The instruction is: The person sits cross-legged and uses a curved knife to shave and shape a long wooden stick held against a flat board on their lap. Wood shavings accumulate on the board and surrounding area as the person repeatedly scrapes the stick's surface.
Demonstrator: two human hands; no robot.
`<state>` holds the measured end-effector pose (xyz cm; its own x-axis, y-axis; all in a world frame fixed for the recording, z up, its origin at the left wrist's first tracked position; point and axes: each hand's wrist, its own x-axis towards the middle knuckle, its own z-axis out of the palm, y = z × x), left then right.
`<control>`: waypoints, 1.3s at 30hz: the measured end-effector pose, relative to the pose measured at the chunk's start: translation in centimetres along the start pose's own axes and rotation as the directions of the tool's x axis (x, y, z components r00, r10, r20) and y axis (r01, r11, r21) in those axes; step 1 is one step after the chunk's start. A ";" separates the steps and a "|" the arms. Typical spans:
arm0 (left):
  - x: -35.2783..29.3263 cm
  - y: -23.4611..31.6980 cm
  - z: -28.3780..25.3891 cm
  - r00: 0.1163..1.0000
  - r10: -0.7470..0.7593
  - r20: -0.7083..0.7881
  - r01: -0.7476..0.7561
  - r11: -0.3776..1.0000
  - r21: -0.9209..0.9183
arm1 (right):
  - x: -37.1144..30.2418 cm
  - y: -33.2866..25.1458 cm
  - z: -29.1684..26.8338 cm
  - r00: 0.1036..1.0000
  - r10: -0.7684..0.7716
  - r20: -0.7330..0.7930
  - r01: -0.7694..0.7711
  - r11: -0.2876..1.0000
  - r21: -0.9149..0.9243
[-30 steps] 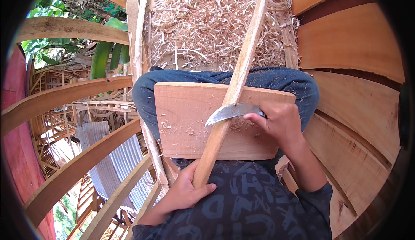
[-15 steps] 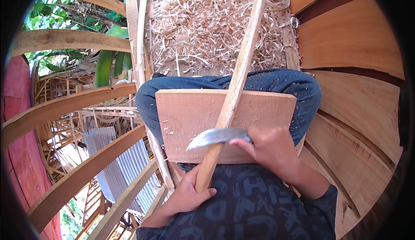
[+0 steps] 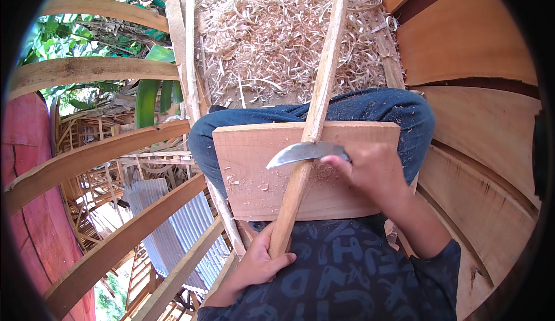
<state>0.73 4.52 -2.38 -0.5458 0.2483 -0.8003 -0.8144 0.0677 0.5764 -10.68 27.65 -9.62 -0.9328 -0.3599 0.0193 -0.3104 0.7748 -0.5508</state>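
Note:
My right hand (image 3: 374,170) is closed round the handle of a knife with a curved blade (image 3: 296,154). The blade lies across a long wooden pole (image 3: 321,100), with its tip pointing left. Near my body, my left hand (image 3: 263,261) grips the lower end of that pole. The pole slants up and away over a flat wooden board (image 3: 260,182), which rests across my lap and folded legs. Small shavings lie on the board's left part. My right fingers hide the knife's handle.
A thick heap of curled wood shavings (image 3: 283,37) covers the floor ahead. Wooden rails (image 3: 115,191) run along the left, with corrugated metal sheets (image 3: 191,222) and green leaves beyond. Wide wooden planks (image 3: 480,124) form a wall close on the right.
My right hand and the knife have moved up along the pole, away from my body. My left hand keeps its hold on the pole. The whole view has shifted slightly.

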 end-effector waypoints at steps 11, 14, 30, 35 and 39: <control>0.0 0.1 -0.4 1.000 0.028 -0.001 -0.027 0.995 0.100 | 0.9 1.0 -1.1 0.999 -0.029 0.043 0.029 1.000 -0.009; 0.2 0.9 -1.1 0.999 -0.025 0.032 0.023 0.998 0.065 | -0.5 -2.4 -1.8 0.988 0.025 0.153 -0.018 0.999 -0.046; 0.0 -0.1 -1.9 0.997 -0.025 0.066 0.022 0.999 0.043 | 1.1 -0.3 -0.4 0.990 0.091 0.110 -0.100 0.992 0.078; 0.1 1.0 -1.9 0.997 -0.004 0.083 0.003 1.000 0.008 | -1.1 -6.1 -2.1 0.917 -0.207 0.341 0.153 0.972 0.179; -0.1 1.1 -2.2 0.996 -0.028 0.083 0.029 0.999 -0.015 | 1.5 -1.8 -1.1 0.982 0.090 0.163 -0.099 0.994 0.045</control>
<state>-0.51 2.48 -2.06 -0.5047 0.3259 -0.7994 -0.8326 0.0608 0.5505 -11.69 26.32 -7.72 -0.9145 -0.3686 -0.1670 -0.2082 0.7824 -0.5869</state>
